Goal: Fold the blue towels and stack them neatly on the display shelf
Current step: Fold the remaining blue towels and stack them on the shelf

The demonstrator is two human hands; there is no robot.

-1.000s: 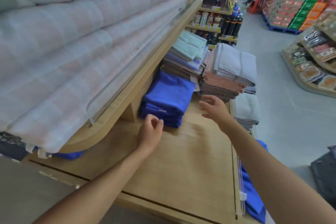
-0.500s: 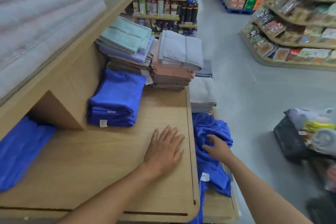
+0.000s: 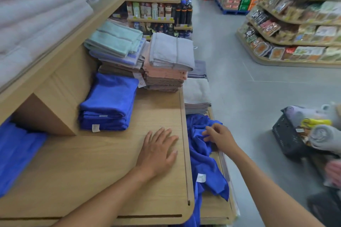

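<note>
One wide wooden display shelf (image 3: pixel 92 171) takes most of my view. I judge its bare front part is where the folding is to be done, because it is flat and within my reach. More blue cloth (image 3: pixel 16 153) lies at the far left under the slanted upper board; I cannot tell if it is folded. At the back of the shelf stand the mixed stacks of mint, grey and pink towels (image 3: pixel 166 64), set close together, I think so that they keep each other straight. Just in front of them, beside the wooden support, sits the stack of folded blue towels (image 3: pixel 108 103) with its edges turned to me. I believe the next towel belongs there.

The crumpled blue towel (image 3: pixel 203 162) is not on the shelf. It lies on the lower ledge at the right, just beside the shelf edge, and one part hangs down in front. My left hand (image 3: pixel 157 151) lies flat on the wood near that edge, fingers spread and released, holding nothing; I suppose it steadies me while I lean. My right hand (image 3: pixel 219 138) is on the crumpled towel, its fingers (image 3: pixel 207 133) bent into the cloth and, as it seems, pinching a fold to lift it. Smallest is the white label (image 3: pixel 201 178) on this towel, lower down and facing up; I judge it should go inside the fold
</note>
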